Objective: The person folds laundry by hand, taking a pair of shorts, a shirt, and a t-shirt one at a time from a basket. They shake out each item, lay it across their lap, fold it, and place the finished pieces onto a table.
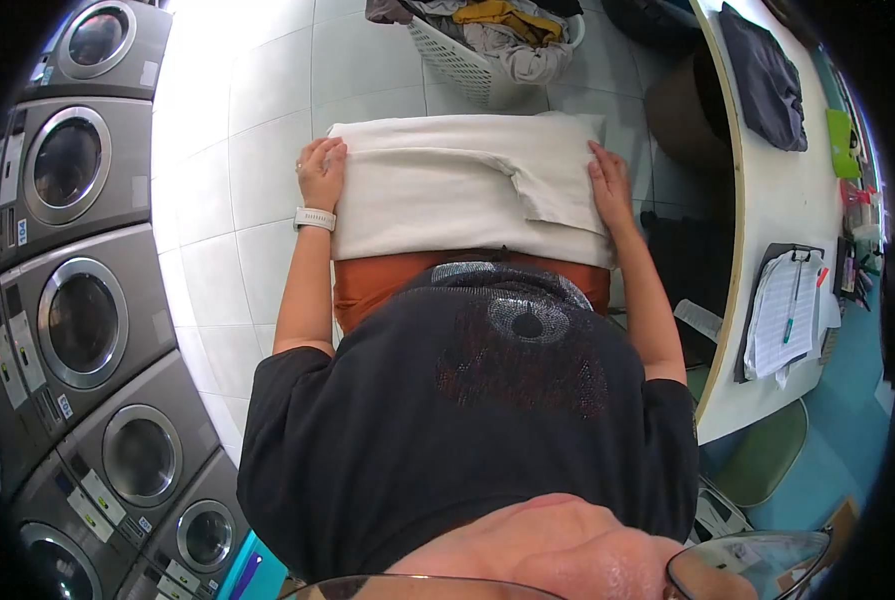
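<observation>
A folded off-white cloth (447, 200) lies across my lap as a wide, flat stack, with a loose flap on its upper layer toward the right. My left hand (322, 172), a pale watch on its wrist, is closed on the cloth's left edge near the far corner. On the opposite side, my right hand (610, 182) grips the right edge, fingers curled against the fabric. Both hands are at about the same height. The cloth's underside is hidden.
Ahead stands a white laundry basket (457, 62) heaped with clothes. Front-loading machines (67, 165) line the left. Along the right runs a white table (767, 200) with a dark folded garment (764, 80) and a clipboard (782, 310). A brown bin (679, 110) stands beside it.
</observation>
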Available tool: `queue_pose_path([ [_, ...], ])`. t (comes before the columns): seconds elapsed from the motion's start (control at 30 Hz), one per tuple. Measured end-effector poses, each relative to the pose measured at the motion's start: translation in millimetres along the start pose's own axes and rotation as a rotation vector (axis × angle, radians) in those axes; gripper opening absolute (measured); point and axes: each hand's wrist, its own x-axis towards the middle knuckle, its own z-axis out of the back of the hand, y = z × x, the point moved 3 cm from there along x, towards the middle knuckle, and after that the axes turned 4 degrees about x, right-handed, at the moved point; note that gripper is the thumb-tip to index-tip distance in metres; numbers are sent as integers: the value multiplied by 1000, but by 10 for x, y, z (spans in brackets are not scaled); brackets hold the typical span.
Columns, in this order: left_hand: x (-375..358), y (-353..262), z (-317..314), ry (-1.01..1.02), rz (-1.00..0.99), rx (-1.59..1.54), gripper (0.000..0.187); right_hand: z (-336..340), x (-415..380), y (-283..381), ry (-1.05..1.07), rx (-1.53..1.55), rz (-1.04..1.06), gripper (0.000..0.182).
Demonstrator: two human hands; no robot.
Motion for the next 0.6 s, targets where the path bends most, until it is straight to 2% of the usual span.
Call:
queue_pose_path([
  [0.07,-8,50,52,27,85,98,24,158,102,-49,61,-164,-151,36],
  [0.1,-19,93,86,58,168,193,30,237,168,29,111,-339,-172,33],
  [0.13,-13,109,120,56,172,198,30,268,187,-101,116,-336,-169,33],
  [0.2,36,60,177,53,-63,361,39,322,277,-308,155,-64,-21,27],
  [0.23,102,11,255,47,-55,366,39,376,260,-110,92,183,-72,22],
  [0.3,243,-105,437,-50,-144,380,42,480,305,42,133,226,-71,21],
  [0.33,273,-108,462,-53,-131,388,42,491,331,44,166,267,-83,20],
  [0.37,342,-124,443,-9,-159,360,42,498,367,-41,232,142,-189,24],
  [0.4,410,-110,412,33,-191,330,43,489,401,-77,241,144,-181,24],
  [0.43,419,6,294,262,-114,426,40,466,427,-132,295,7,-179,27],
  [0.47,430,96,228,253,-107,429,40,441,469,-190,346,-133,-174,31],
  [0.5,439,297,115,365,42,326,39,403,548,-246,346,-134,-164,31],
  [0.53,519,436,38,473,186,217,41,377,659,-362,242,-81,-288,37],
  [0.57,626,601,-32,597,405,181,61,358,777,-484,135,-28,-412,44],
  [0.6,772,738,-124,590,401,176,61,303,944,-649,130,-31,-405,44],
])
